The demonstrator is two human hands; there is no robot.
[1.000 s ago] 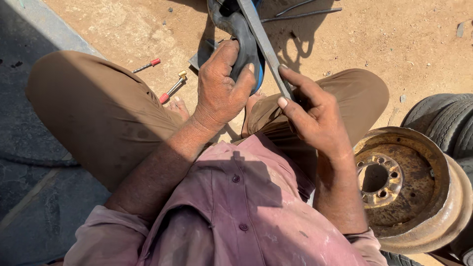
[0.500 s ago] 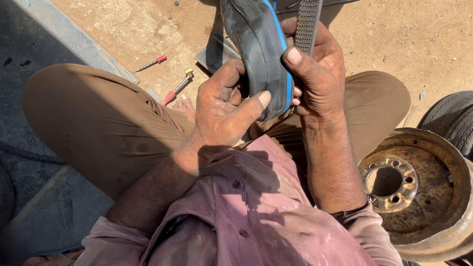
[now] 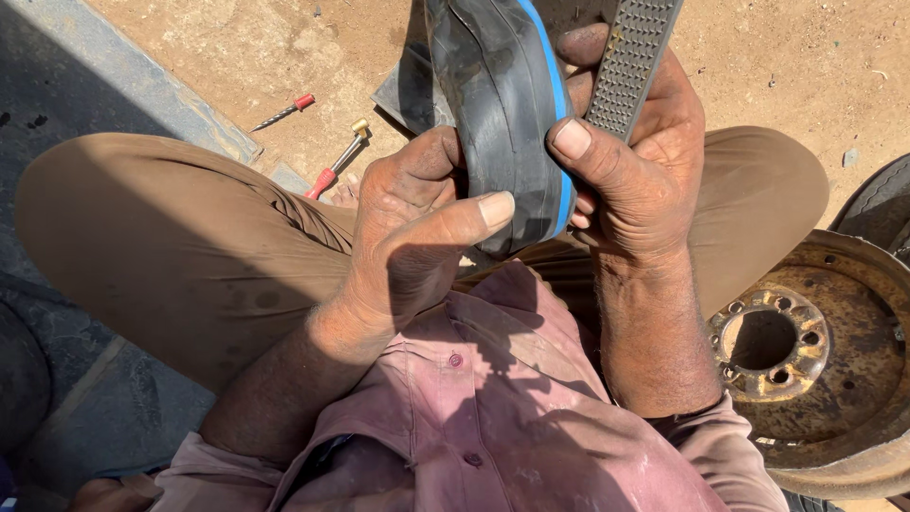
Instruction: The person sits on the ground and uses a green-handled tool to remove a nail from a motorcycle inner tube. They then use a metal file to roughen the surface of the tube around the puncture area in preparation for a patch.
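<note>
A black rubber inner tube [image 3: 498, 104] with a blue stripe is folded and held up in front of me, over my lap. My left hand [image 3: 412, 223] grips its left side, thumb pressed across the fold. My right hand [image 3: 640, 166] clamps the right side and also holds a flat metal rasp [image 3: 630, 62] with a studded face against the tube. I am seated in brown trousers and a pink shirt.
A rusty wheel rim [image 3: 815, 360] lies at my right, a tyre [image 3: 877, 209] behind it. Two red-handled tools [image 3: 332, 161] lie on the sandy ground at upper left, beside a grey slab edge [image 3: 142, 90]. A dark sheet [image 3: 408, 95] lies under the tube.
Both hands have brought the tube closer and higher. My right hand, open on the tube a second ago, has closed around it together with the rasp.
</note>
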